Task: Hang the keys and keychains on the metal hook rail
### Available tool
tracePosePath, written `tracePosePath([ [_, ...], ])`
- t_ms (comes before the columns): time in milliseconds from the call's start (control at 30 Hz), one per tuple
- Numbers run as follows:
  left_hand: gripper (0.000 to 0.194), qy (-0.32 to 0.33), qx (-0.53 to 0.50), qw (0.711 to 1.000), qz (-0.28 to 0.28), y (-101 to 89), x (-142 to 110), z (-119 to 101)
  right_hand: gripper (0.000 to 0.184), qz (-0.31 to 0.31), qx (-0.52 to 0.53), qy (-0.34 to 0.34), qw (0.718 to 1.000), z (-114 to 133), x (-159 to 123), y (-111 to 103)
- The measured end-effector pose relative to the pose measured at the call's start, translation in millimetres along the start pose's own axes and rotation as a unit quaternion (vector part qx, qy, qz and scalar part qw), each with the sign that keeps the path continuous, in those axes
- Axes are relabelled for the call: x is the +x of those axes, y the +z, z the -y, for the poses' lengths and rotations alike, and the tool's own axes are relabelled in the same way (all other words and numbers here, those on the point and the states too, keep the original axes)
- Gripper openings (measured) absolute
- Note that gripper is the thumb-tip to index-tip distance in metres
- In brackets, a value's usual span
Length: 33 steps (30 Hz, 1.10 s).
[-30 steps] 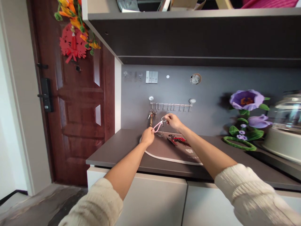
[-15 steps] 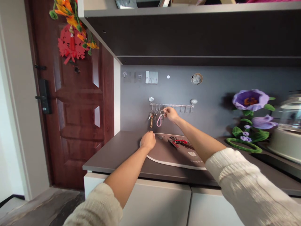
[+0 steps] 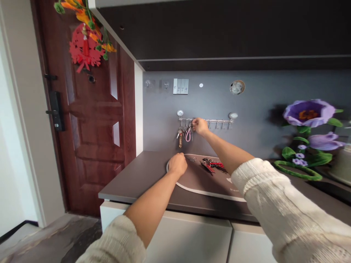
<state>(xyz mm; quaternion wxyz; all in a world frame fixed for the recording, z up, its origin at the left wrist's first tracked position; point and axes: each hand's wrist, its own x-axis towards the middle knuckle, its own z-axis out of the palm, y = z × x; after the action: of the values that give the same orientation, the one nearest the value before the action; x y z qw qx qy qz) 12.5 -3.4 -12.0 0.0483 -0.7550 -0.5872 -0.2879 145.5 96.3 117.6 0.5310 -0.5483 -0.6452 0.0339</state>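
Note:
My right hand (image 3: 201, 126) is at the hook rail (image 3: 211, 121) on the grey back wall, its fingers pinched on a key ring (image 3: 191, 125). A pink loop strap (image 3: 188, 134) hangs from that ring, just below the rail. To its left, other keys (image 3: 179, 132) with a brown tag (image 3: 180, 141) hang from the rail. My left hand (image 3: 178, 164) is closed over the left edge of the brown mat (image 3: 197, 182); whatever its fingers may hold is hidden. A bunch of keys with red and black pieces (image 3: 211, 165) lies on the mat, near a small metal ring (image 3: 193, 159).
A dark shelf (image 3: 219, 33) overhangs the counter (image 3: 123, 179). Purple artificial flowers (image 3: 308, 115) stand at the right. At the left is a dark red door (image 3: 90, 146) with a black lock (image 3: 57, 111). Further right hooks of the rail hold nothing.
My right hand has brought the key ring slightly up and left, closer to the rail. The left hand stays at the mat's edge. The camera view has shifted a little.

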Motion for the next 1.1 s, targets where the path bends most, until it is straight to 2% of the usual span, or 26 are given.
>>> tracePosePath([
  [133, 0.029, 0.001, -0.007, 1.000, -0.006, 1.2, 0.3, 0.7, 0.024, -0.003, -0.036, -0.012, 0.999, -3.0, 2.6, 2.8],
  [333, 0.029, -0.004, -0.007, 1.000, -0.002, 0.9, 0.4, 0.0, 0.024, 0.003, -0.163, -0.055, 0.985, -2.2, -4.5, 1.7],
  [500, 0.028, -0.005, -0.007, 1.000, 0.002, 0.1, 0.6, -0.1, 0.027, 0.012, -0.197, -0.064, 0.978, -5.5, -13.0, 1.9],
  [767, 0.029, -0.004, 0.004, 1.000, 0.002, 0.5, 0.8, 0.8, 0.027, -0.013, -0.190, -0.071, 0.979, -13.9, -19.7, 5.5],
  [1100, 0.031, -0.010, 0.007, 1.000, 0.004, -0.3, 0.3, 1.7, 0.023, -0.043, -0.060, -0.036, 0.997, -30.8, -26.4, 1.2],
])
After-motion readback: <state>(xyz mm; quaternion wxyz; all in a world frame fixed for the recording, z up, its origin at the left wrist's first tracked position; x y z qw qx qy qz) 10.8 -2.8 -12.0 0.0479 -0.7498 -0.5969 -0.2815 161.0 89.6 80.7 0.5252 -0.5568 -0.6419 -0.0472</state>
